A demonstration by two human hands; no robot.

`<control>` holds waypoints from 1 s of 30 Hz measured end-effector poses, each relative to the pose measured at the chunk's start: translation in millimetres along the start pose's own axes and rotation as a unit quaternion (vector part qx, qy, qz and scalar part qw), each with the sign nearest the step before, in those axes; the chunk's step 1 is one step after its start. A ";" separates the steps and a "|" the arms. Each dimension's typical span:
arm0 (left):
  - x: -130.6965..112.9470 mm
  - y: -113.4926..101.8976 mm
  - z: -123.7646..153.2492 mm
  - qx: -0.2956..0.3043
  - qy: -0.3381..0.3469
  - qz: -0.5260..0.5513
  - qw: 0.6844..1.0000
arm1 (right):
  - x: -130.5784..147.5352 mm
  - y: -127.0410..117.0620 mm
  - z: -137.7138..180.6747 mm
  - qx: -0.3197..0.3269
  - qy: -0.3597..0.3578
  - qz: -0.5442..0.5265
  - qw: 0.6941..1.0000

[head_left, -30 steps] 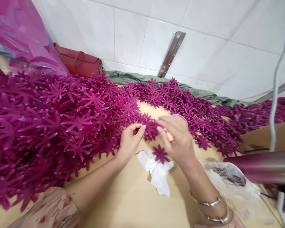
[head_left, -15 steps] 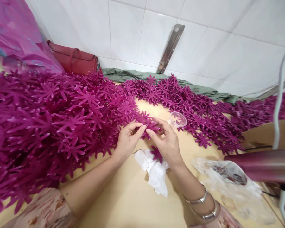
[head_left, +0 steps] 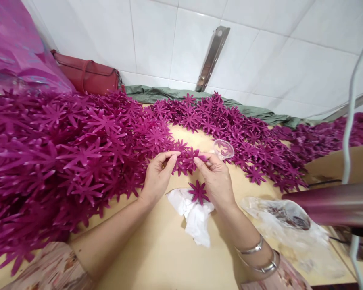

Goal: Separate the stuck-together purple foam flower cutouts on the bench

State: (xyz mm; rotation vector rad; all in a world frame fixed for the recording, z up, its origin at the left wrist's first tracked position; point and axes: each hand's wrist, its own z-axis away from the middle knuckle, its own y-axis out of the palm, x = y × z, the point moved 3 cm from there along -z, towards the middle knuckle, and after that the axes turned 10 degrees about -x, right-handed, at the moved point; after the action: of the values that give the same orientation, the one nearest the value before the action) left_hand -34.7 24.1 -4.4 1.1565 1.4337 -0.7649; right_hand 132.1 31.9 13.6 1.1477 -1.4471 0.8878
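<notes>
My right hand (head_left: 217, 179) pinches a purple artificial flower piece (head_left: 191, 157) with long narrow petals, its thumb pressed on a petal. My left hand (head_left: 159, 175) faces it with thumb and forefinger tips together; whatever lies between those tips is too small to make out. Other flower pieces lie just behind and below the fingers. One single purple flower (head_left: 199, 192) rests on crumpled white tissue (head_left: 196, 225) below my right hand. A small clear plastic dish (head_left: 224, 149) with purple bits in or under it stands beyond my right fingers.
A big heap of purple flowers (head_left: 87, 153) covers the left side. Another pile (head_left: 248, 137) runs along the green cloth (head_left: 157, 94) by the wall. At right are a clear plastic bag (head_left: 290, 229), a purple-silver cylinder (head_left: 329, 203) and a white cable (head_left: 347, 133). A red handbag (head_left: 87, 76) sits at back left.
My hands have moved apart from nearly touching, the left one leftward. The flower on the tissue now shows in full beside my right hand. The view has shifted slightly.
</notes>
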 end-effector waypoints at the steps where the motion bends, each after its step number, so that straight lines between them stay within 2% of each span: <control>1: -0.5 0.0 0.0 -0.002 -0.001 0.001 1.000 | 0.3 -0.5 -0.2 -0.005 0.002 0.005 1.000; 9: -2.5 0.6 0.5 0.003 -0.004 0.002 1.000 | 4.7 -3.4 -0.5 0.001 -0.004 0.048 0.999; 19: -1.6 0.8 0.9 0.016 -0.004 0.003 1.000 | 9.2 2.0 3.6 0.073 0.002 0.059 0.996; 24: -3.9 1.9 1.5 0.023 0.001 0.004 1.000 | 6.9 3.7 5.7 0.073 -0.002 0.051 0.996; 30: -7.4 4.4 4.9 0.051 0.055 -0.035 0.997 | 8.2 4.4 7.4 0.079 0.009 0.038 0.996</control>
State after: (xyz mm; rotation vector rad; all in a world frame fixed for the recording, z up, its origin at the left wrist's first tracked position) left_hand -29.4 19.3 2.3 1.2464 1.5483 -0.8428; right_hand 125.8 24.5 20.5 1.2026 -1.4335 1.0789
